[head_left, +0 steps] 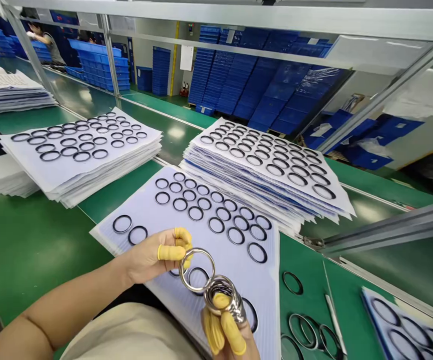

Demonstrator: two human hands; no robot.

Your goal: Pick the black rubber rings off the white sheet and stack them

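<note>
My left hand (156, 255), with yellow finger cots, pinches a single silver metal ring (197, 270) over a white sheet (186, 235) dotted with black rings. My right hand (226, 327), also in yellow cots, grips a stack of silver rings (226, 296) just right of and touching the single ring. Both hands hover above the sheet's near edge.
Stacks of white sheets carrying black rings stand at left (81, 150) and behind (269, 170). Loose black rings (306, 325) and a thin white stick (334, 320) lie on the green belt at right. A metal rail (389, 230) crosses the right side. Another person (46, 40) works far back left.
</note>
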